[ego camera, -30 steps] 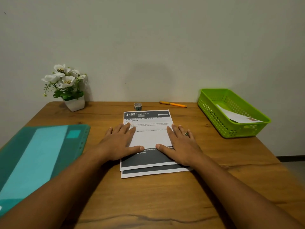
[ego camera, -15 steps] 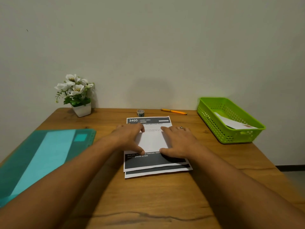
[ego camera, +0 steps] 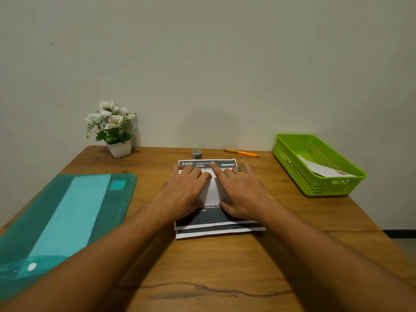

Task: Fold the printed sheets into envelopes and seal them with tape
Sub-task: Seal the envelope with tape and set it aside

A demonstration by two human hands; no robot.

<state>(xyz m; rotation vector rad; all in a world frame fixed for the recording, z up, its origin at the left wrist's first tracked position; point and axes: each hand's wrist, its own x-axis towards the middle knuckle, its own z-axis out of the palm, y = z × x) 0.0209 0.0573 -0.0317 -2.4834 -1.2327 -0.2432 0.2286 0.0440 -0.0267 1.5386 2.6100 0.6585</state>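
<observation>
A small stack of printed sheets [ego camera: 211, 218] with dark bands lies at the middle of the wooden table [ego camera: 220, 266]. The top sheet has a white folded flap [ego camera: 212, 190] lying over its middle. My left hand [ego camera: 184, 190] presses flat on the flap's left side, fingertips near the far header. My right hand [ego camera: 242, 192], with a ring, presses flat on the right side, fingers spread toward the top edge. A small roll of tape [ego camera: 196, 153] stands just beyond the sheets.
An orange pen [ego camera: 242, 152] lies near the wall. A green plastic basket [ego camera: 292, 163] at the right holds a folded white envelope [ego camera: 324, 171]. A teal plastic folder [ego camera: 65, 217] lies at the left, a white potted flower [ego camera: 113, 129] at the far left corner.
Both hands slid away from me along the folded flap, toward the sheet's top edge. The camera tilted up a little.
</observation>
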